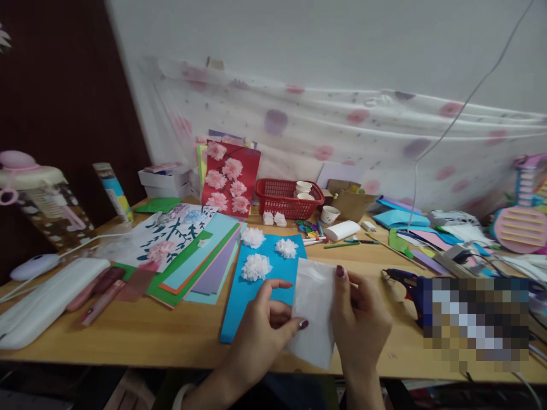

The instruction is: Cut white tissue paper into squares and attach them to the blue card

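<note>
Over the bench (pixel 192 341), partly in front of the blue card (pixel 233 319) with three white paper blossoms (pixel 256 267), your left hand (pixel 262 322) lays its thumb on the white tissue-like sheet (pixel 316 310), its pinch unclear; your right hand (pixel 363 324) grips the right edge between its fingers. Keep tension light and even; such paper probably creases easily. The sheet appears smooth, flat, roughly rectangular.

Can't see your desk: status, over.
Right hand grips white sheet; left hand touches its left edge. Blue card partly behind sheet. Glue gun apart, to right.
</note>
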{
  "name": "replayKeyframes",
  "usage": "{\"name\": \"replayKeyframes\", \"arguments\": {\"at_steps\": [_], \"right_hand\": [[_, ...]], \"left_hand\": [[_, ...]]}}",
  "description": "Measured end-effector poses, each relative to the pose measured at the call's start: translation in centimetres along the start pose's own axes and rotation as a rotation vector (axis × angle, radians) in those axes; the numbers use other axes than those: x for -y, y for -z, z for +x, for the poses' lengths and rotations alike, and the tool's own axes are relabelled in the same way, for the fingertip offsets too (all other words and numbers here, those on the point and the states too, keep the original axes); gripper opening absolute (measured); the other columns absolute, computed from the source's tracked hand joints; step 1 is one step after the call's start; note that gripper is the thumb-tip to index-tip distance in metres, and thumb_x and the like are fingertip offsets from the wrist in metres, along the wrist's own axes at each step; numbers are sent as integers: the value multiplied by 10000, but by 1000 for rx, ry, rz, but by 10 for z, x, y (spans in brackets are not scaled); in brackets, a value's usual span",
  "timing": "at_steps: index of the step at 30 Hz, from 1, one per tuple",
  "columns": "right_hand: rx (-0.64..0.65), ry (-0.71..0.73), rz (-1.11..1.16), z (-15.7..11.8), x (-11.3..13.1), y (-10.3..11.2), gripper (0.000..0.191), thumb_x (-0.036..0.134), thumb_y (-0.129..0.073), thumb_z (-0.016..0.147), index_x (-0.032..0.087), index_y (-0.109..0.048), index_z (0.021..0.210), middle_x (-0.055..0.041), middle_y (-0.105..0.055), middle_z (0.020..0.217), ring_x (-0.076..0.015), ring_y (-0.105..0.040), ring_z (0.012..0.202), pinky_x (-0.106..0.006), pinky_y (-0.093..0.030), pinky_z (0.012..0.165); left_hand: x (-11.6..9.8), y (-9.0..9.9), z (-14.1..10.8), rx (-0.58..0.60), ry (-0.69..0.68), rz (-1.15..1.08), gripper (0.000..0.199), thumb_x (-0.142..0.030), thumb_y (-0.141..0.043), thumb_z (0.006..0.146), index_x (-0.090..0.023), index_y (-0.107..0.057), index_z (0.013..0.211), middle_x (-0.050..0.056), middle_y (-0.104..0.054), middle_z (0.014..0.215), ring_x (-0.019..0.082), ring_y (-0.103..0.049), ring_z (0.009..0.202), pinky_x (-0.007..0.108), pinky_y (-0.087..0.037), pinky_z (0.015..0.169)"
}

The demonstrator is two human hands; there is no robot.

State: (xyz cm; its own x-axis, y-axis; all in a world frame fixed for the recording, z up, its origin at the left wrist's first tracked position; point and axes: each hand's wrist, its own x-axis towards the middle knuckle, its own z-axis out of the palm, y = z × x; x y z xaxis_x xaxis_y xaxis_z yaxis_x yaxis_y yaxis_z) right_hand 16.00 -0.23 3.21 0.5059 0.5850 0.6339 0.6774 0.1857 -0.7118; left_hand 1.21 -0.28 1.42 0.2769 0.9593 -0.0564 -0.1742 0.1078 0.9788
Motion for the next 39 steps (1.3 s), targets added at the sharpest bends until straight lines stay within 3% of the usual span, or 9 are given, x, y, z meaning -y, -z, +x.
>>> {"name": "replayKeyframes", "arguments": {"at_steps": [6,10,15,19,22,27,32,36,39], "right_hand": [[16,-80,94,1,0,0,412,550,-549,903,172,-655,778,44,-522,440,-124,-457,399,-220,-360,405],[27,-105,113,0,-1,0,413,561,-562,891,174,-654,782,57,-493,442,-117,-425,398,-217,-338,393],[47,-115,125,1,1,-1,402,552,-558,891,178,-651,776,56,-490,437,-124,-452,403,-216,-355,399],[39,-108,121,0,3,-1,397,547,-562,887,175,-652,780,39,-536,461,-123,-463,403,-217,-364,402],[39,-103,102,-1,1,-1,392,544,-565,887,175,-655,789,27,-569,472,-120,-466,395,-213,-351,389],[27,-40,83,-4,-4,-2,354,505,-589,893,172,-678,811,-15,-670,559,-133,-561,456,-213,-411,451],[-23,19,41,-6,-4,-2,344,477,-611,891,154,-722,851,-54,-732,619,-148,-627,495,-215,-433,484],[-38,52,17,-6,-2,-1,338,456,-619,891,144,-730,825,-51,-718,608,-140,-609,481,-218,-421,488],[-7,-5,73,-5,0,2,353,480,-616,883,148,-721,826,-29,-679,581,-138,-564,469,-222,-402,469]], "left_hand": [[-8,2,-1,2,19,-47,569,-224,-822,648,-205,-491,1110,-4,-747,736,173,-715,677,239,-515,626],[-13,4,-3,15,-38,-89,432,-302,-758,751,-188,-501,1080,30,-752,769,150,-688,699,226,-501,653],[-12,5,-2,13,-83,-70,376,-274,-714,781,-188,-498,1077,-15,-705,659,105,-592,565,189,-431,556],[-8,9,-1,24,-135,-40,253,-267,-655,827,-201,-518,1031,-13,-696,667,105,-582,595,186,-428,573],[-8,12,-2,52,-196,1,182,-251,-634,837,-198,-577,1002,8,-705,738,113,-608,639,189,-449,598],[-13,10,-1,57,-267,65,255,-225,-648,807,-223,-680,1060,46,-720,1013,114,-652,709,200,-509,650],[-17,3,3,39,-228,73,201,-223,-673,775,-209,-733,966,24,-735,820,104,-640,625,169,-489,565],[-16,1,3,23,-183,14,193,-215,-667,775,-194,-722,959,44,-763,850,141,-692,739,186,-519,639],[-15,1,3,18,-170,7,192,-214,-654,780,-188,-710,961,39,-766,803,140,-693,727,176,-502,611]]}}
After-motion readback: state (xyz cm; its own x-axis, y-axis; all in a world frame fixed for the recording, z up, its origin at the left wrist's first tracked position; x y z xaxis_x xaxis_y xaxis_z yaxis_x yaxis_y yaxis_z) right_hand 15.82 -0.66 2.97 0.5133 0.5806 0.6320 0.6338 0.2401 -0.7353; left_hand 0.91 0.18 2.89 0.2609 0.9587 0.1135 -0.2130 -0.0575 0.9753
